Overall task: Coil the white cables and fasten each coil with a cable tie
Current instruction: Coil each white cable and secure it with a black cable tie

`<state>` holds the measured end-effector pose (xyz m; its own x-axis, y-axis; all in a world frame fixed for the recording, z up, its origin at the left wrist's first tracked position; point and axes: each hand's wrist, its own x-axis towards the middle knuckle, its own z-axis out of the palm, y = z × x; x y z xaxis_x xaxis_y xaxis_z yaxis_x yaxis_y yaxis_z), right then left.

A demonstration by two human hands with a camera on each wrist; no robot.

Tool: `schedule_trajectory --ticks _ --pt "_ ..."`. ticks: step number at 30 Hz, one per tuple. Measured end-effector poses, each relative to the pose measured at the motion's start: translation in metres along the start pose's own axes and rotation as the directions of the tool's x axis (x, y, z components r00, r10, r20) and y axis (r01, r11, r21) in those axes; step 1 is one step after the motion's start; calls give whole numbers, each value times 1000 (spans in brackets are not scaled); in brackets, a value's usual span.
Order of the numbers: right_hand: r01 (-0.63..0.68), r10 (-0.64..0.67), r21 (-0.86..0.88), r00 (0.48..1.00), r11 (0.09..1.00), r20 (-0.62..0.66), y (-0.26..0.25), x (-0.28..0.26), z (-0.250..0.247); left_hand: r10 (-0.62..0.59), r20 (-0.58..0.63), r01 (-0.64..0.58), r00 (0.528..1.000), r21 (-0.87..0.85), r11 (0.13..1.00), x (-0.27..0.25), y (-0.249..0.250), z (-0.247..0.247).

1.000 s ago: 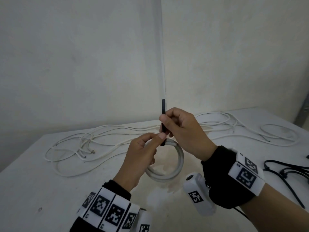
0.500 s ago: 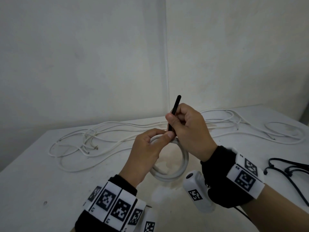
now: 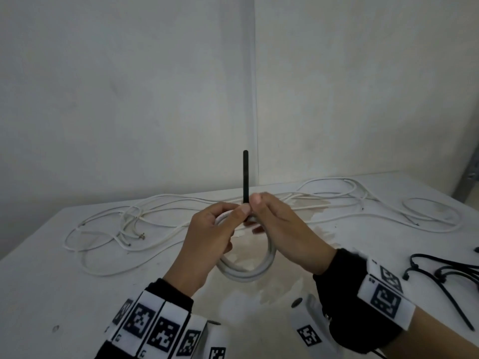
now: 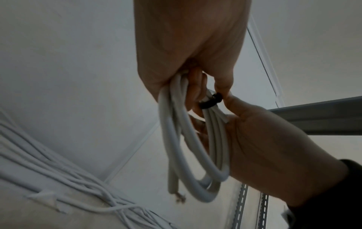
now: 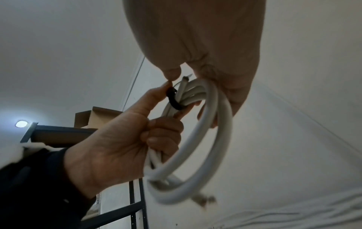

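I observe the left hand (image 3: 207, 237) curled round the white cable coil (image 3: 248, 270), which it holds above the table (image 3: 51, 281). The right hand (image 3: 282, 229) grips the coil's top and pinches the black cable tie (image 3: 245, 177), looped round the strands, tail upright. Loose white cables (image 3: 108, 224) lie behind; spare ties (image 3: 445, 275) lie right.

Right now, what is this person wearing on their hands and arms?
Both hands, left hand and right hand, are bare. Each wrist carries a black sleeve and a band of white blocks printed with black square codes. A small white camera unit sits under the right wrist.
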<state>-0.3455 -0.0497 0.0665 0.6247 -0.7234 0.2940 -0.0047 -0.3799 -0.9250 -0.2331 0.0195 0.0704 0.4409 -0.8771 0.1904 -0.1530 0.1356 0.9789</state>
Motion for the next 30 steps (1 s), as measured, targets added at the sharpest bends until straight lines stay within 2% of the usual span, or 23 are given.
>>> schedule_trajectory --ticks 2,4,8,11,13,15,18,20,23,28,30 --pt "-61 60 15 997 998 48 2 -5 0 -13 -20 13 1000 -24 1000 3 0 -2" --pt "-66 64 30 996 997 56 1 -6 -1 -37 -6 37 999 -54 998 5 -1 -5" --pt "-72 71 21 997 997 15 1 -1 -2 -97 80 104 992 -95 990 2 -4 -14" --pt "-126 128 87 992 988 -10 3 0 0 -133 143 143 981 -62 988 -1 -7 -28" --pt "-156 158 155 987 975 -1 4 1 4 -102 157 105 982 -13 994 -2 -10 -35" --pt "-151 152 182 988 972 9 4 1 10 -35 99 28 994 73 997 0 -15 -38" --pt "-113 111 127 994 985 21 4 -1 19 81 -3 -79 997 213 974 4 -22 -41" --pt "-87 86 92 996 992 8 4 -1 23 127 -4 -121 992 270 955 5 -22 -46" --pt "-75 76 85 997 994 -13 5 0 29 157 36 -160 987 293 943 1 -23 -51" --pt "-93 93 102 996 990 7 6 4 46 237 -19 -207 971 422 882 -8 -32 -66" --pt "-113 110 112 994 987 27 8 6 56 223 -13 -190 975 475 859 -11 -35 -75"
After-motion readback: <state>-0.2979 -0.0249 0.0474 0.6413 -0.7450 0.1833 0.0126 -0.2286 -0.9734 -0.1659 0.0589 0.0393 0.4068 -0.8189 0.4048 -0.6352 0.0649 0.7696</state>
